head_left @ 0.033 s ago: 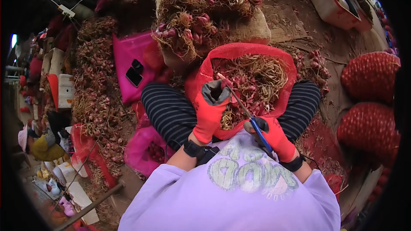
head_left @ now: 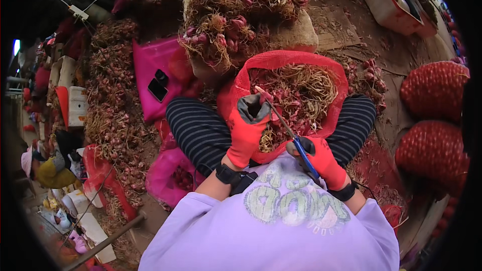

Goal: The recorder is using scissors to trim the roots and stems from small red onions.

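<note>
Both my hands wear orange-red gloves with dark grey fingers. My left hand [head_left: 247, 128] is closed in front of the left side of an open red mesh bag [head_left: 288, 59]. Its grey fingers curl round; what they hold is hidden. My right hand [head_left: 324, 159] grips a long thin tool [head_left: 304, 156] with a blue handle and a dull narrow blade; I cannot tell if it is scissors or a knife. The blade slants up and left, its far end beside my left fingers. Inside the bag lie shallots and dry stalks [head_left: 317, 90].
Bunched shallots [head_left: 232, 27] with dry roots sit on a block ahead. A pink sheet [head_left: 145, 70] with a phone [head_left: 157, 90] lies left, beside a long shallot heap [head_left: 113, 100]. Full red sacks [head_left: 434, 90] stand right. A white bin [head_left: 384, 7] is far right.
</note>
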The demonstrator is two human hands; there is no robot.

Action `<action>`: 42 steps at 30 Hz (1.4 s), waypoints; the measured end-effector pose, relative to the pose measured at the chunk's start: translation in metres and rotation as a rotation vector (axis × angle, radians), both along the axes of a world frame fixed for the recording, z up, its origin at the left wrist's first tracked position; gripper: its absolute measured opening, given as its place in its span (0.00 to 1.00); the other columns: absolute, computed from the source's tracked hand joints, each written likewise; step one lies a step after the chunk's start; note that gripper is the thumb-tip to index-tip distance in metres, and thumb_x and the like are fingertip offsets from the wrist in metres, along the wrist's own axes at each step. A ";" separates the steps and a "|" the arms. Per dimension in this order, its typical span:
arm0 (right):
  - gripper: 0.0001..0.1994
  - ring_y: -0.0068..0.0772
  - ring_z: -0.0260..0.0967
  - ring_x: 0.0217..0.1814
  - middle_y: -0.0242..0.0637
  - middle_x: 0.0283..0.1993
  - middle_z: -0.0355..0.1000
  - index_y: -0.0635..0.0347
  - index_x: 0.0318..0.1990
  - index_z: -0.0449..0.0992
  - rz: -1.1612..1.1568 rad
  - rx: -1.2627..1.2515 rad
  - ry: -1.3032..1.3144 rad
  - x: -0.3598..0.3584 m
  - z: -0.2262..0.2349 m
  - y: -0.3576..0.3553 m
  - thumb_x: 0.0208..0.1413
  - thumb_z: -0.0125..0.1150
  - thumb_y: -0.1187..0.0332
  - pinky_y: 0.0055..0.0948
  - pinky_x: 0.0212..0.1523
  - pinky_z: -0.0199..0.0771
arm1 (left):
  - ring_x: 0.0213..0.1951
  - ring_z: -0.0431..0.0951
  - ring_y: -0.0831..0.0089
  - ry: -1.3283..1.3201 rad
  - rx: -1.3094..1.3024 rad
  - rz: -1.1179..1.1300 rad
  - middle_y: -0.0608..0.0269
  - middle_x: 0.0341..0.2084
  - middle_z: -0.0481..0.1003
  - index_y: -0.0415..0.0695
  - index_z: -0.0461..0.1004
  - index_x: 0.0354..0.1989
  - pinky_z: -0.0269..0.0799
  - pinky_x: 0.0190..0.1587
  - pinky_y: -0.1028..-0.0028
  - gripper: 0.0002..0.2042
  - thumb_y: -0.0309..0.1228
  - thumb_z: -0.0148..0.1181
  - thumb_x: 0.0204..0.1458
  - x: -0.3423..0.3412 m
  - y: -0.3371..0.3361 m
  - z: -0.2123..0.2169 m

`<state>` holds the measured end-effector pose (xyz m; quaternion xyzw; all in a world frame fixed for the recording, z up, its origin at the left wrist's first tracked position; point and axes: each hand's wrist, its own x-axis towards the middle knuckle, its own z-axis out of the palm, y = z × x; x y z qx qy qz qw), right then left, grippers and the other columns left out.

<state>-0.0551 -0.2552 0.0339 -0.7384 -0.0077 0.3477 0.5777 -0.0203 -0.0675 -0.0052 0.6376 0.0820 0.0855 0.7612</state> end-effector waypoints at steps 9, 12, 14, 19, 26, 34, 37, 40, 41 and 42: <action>0.27 0.12 0.49 0.11 0.23 0.11 0.56 0.67 0.29 0.75 -0.189 0.496 0.441 -0.008 -0.004 0.001 0.59 0.44 0.48 0.17 0.15 0.49 | 0.31 0.69 0.85 0.081 -0.046 -0.224 0.71 0.28 0.71 0.41 0.69 0.34 0.67 0.36 0.82 0.09 0.21 0.61 0.45 0.007 0.027 -0.005; 0.27 0.12 0.49 0.11 0.22 0.12 0.56 0.67 0.30 0.75 -0.062 0.570 0.489 -0.002 -0.011 -0.010 0.59 0.45 0.47 0.17 0.14 0.48 | 0.31 0.69 0.85 0.158 -0.058 -0.336 0.72 0.27 0.71 0.42 0.69 0.33 0.67 0.36 0.82 0.09 0.22 0.62 0.45 0.008 0.034 -0.012; 0.24 0.12 0.49 0.11 0.22 0.14 0.58 0.66 0.29 0.74 -0.002 0.396 0.452 0.010 -0.009 -0.028 0.57 0.49 0.49 0.15 0.15 0.48 | 0.31 0.69 0.85 0.181 -0.089 -0.358 0.72 0.27 0.71 0.42 0.68 0.33 0.67 0.36 0.81 0.09 0.22 0.62 0.46 0.009 0.035 -0.014; 0.13 0.11 0.59 0.22 0.24 0.23 0.65 0.65 0.39 0.71 -0.118 0.465 0.202 0.033 -0.023 -0.044 0.52 0.59 0.64 0.15 0.22 0.57 | 0.29 0.73 0.77 0.196 -0.381 -0.264 0.65 0.30 0.72 0.40 0.66 0.44 0.71 0.34 0.76 0.11 0.24 0.56 0.51 0.003 0.022 -0.019; 0.10 0.28 0.67 0.29 0.40 0.28 0.70 0.62 0.36 0.72 -0.262 0.187 -0.603 0.062 -0.053 0.040 0.46 0.62 0.70 0.28 0.34 0.68 | 0.35 0.73 0.77 0.176 -0.438 -0.312 0.63 0.38 0.72 0.42 0.67 0.46 0.70 0.37 0.77 0.13 0.20 0.51 0.51 -0.004 0.011 -0.064; 0.06 0.18 0.66 0.30 0.32 0.27 0.72 0.62 0.33 0.74 -0.354 0.366 -0.424 0.065 -0.045 0.053 0.48 0.61 0.71 0.25 0.32 0.68 | 0.27 0.67 0.84 0.348 -0.586 -0.383 0.74 0.29 0.67 0.48 0.66 0.44 0.65 0.31 0.81 0.12 0.41 0.48 0.58 0.004 0.008 -0.030; 0.05 0.19 0.66 0.28 0.32 0.26 0.71 0.62 0.30 0.72 -0.349 0.303 -0.485 0.068 -0.044 0.046 0.46 0.61 0.73 0.25 0.31 0.68 | 0.25 0.65 0.84 0.383 -1.082 -0.623 0.71 0.28 0.68 0.48 0.66 0.38 0.61 0.25 0.82 0.11 0.42 0.45 0.59 0.015 0.011 -0.031; 0.04 0.20 0.63 0.27 0.33 0.23 0.68 0.62 0.27 0.70 -0.409 0.297 -0.514 0.067 -0.040 0.049 0.44 0.60 0.76 0.26 0.31 0.66 | 0.23 0.65 0.84 0.253 -0.572 -0.510 0.71 0.27 0.68 0.47 0.66 0.33 0.60 0.24 0.82 0.12 0.42 0.46 0.59 0.018 -0.002 -0.027; 0.04 0.20 0.63 0.27 0.32 0.23 0.68 0.62 0.27 0.70 -0.454 0.296 -0.509 0.067 -0.040 0.049 0.44 0.60 0.75 0.25 0.30 0.66 | 0.23 0.65 0.84 0.249 -0.571 -0.516 0.71 0.27 0.68 0.47 0.66 0.33 0.60 0.24 0.82 0.12 0.42 0.46 0.59 0.020 -0.007 -0.025; 0.04 0.19 0.63 0.27 0.32 0.23 0.68 0.62 0.27 0.70 -0.500 0.294 -0.505 0.067 -0.039 0.050 0.44 0.60 0.75 0.25 0.30 0.66 | 0.20 0.65 0.84 0.247 -0.509 -0.419 0.71 0.23 0.68 0.47 0.67 0.32 0.60 0.21 0.83 0.11 0.41 0.46 0.59 0.021 -0.012 -0.023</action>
